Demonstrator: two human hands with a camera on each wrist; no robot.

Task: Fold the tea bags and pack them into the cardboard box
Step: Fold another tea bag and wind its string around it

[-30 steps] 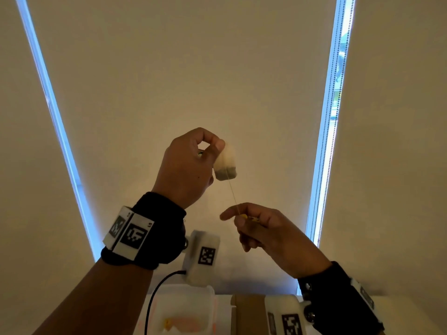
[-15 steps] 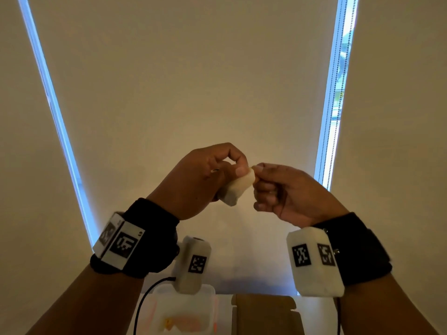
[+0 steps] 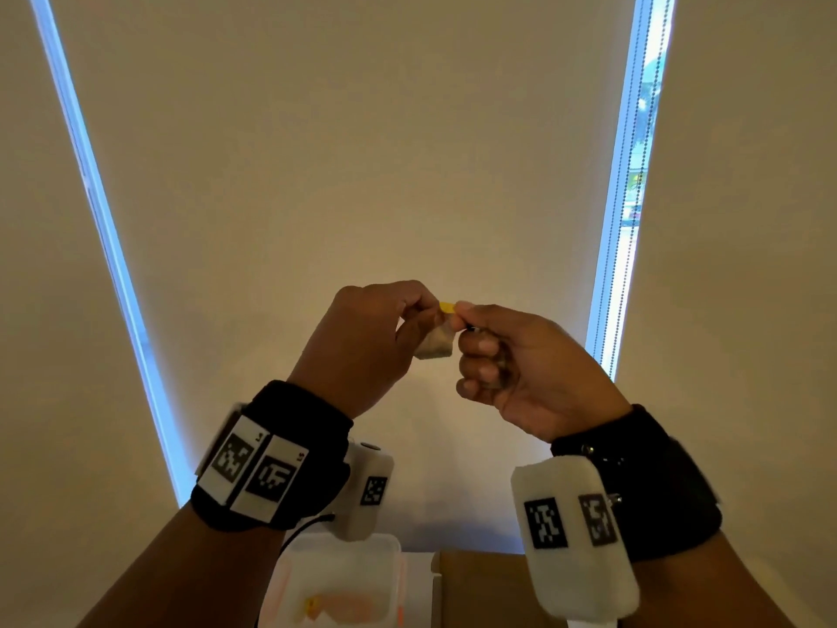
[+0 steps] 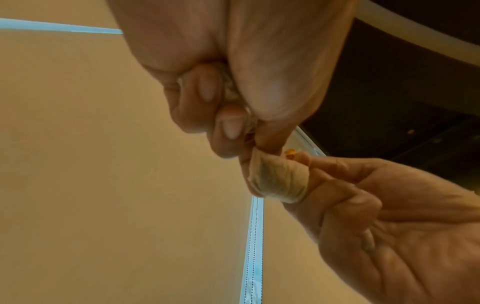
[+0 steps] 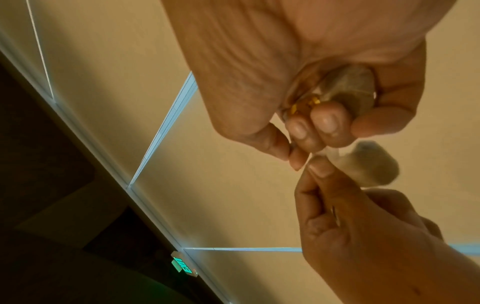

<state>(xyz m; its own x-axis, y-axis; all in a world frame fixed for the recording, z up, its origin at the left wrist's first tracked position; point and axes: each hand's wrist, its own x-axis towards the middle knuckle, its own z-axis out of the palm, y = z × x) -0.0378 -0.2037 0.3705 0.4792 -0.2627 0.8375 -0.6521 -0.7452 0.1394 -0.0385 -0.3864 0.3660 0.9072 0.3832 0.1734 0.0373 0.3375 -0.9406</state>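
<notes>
Hands, two, left hand [image 3: 362, 351] and right hand [image 3: 521, 369], both pinch one tea bag [image 3: 435, 344] with one yellow tag [image 3: 447, 306]

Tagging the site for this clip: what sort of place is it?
Probably an office or commercial room: a lit green exit sign, roller blinds drawn over tall windows, and a table edge with a cardboard box.

Left hand [image 3: 362, 342]: raised at chest height, back facing the head camera, thumb and forefinger pinching, tips pointing toward 2 o'clock.
Right hand [image 3: 521, 369]: raised at 3 o'clock of the left, fingers curling into the palm, thumb and forefinger pinching, tips meeting the left hand's.
Wrists: both wearing black bands with white marker blocks.
Forearms: both rising from the bottom edge, converging toward 12 o'clock.
</notes>
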